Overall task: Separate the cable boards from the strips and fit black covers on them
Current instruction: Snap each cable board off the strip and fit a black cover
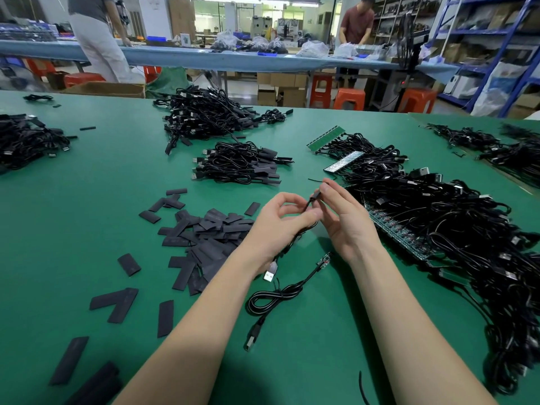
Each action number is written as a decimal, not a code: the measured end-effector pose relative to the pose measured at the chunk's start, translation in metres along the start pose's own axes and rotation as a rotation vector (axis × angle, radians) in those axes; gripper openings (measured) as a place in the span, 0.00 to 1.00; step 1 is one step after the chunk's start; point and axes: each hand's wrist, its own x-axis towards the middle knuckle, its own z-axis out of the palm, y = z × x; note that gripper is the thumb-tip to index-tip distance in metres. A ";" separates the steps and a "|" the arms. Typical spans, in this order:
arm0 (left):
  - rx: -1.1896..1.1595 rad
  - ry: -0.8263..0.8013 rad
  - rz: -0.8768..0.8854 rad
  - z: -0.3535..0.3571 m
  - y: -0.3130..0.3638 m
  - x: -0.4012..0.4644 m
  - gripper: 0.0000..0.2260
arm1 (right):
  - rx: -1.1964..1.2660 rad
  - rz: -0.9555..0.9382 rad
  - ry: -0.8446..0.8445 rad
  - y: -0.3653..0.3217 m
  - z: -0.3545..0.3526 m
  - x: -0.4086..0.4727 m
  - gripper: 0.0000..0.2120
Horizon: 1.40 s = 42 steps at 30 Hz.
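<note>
Head view shows two bare hands meeting just above the middle of a green table (87, 200). Both hands pinch one thin black cable (310, 203) together. The left hand (280, 220) curls its fingers round the cable, and the cable's silver plug (270, 273) hangs under the wrist. The right hand (342, 217) pinches the small dark end of the same cable with thumb and fingertips. I cannot tell if that end already has a cover on it.

Toward 6 o'clock from the hands lies a loose cable (280, 293) with a bare little board (323, 261) on its end, flat on the table.

At 9 o'clock sits a heap of black covers (204, 232), with more covers scattered toward 7 o'clock.

At 3 o'clock is a big tangle of cables (455, 229) joined to long green strips (400, 238).

At 12 o'clock rests a neat pile of cables (236, 165), and a bigger pile (201, 112) lies behind it.

Far off, past the table, two people stand at a long blue bench (204, 57).
</note>
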 end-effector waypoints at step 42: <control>1.407 0.281 0.369 -0.062 0.053 0.094 0.10 | -0.505 -0.095 0.082 0.011 -0.009 0.016 0.05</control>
